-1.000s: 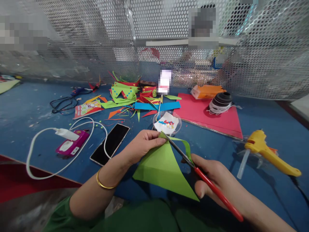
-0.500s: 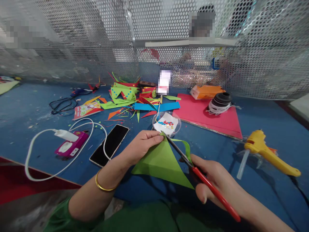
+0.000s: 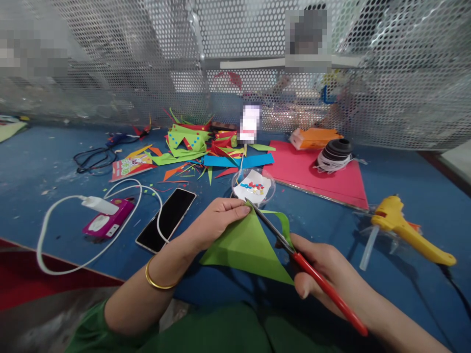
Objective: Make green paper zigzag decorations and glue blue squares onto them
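Green paper (image 3: 246,242), roughly triangular, is pinched at its top corner by my left hand (image 3: 217,220). My right hand (image 3: 324,274) is closed around the red-handled scissors (image 3: 327,289). The scissor blades lie along the paper's right edge, their tips near my left fingertips at the top corner. A thin green strip (image 3: 284,223) curls from the blades back toward my right fingers. Just beyond the tips sits a clear round dish (image 3: 271,192) holding white paper with small red, blue and yellow pieces.
Behind are cut green and red paper shapes (image 3: 187,142), a blue strip (image 3: 253,161) and a lit phone (image 3: 250,122). To the left lie a dark phone (image 3: 167,218) and purple charger (image 3: 110,218); to the right, red sheets (image 3: 312,181) and a yellow glue gun (image 3: 412,233).
The scissor blades look slightly more closed, and my right thumb has shifted a little to the left. My left hand keeps its hold on the green paper.
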`<action>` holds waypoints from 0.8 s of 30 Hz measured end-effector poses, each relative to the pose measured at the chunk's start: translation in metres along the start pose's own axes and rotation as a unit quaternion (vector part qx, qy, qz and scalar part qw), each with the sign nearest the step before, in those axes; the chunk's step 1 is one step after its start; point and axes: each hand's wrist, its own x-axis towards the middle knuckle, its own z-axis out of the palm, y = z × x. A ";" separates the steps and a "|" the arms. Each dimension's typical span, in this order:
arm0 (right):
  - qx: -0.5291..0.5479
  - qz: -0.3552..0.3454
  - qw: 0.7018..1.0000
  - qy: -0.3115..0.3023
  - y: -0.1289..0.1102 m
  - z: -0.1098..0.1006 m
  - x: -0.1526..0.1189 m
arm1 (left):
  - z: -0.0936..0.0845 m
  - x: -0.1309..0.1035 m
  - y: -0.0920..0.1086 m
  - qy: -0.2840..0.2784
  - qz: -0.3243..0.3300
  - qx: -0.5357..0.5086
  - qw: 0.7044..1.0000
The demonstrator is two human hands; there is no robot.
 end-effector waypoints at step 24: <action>0.225 0.031 0.947 0.226 -0.017 -0.004 0.006 | 0.003 -0.003 -0.002 0.023 0.044 -0.030 0.998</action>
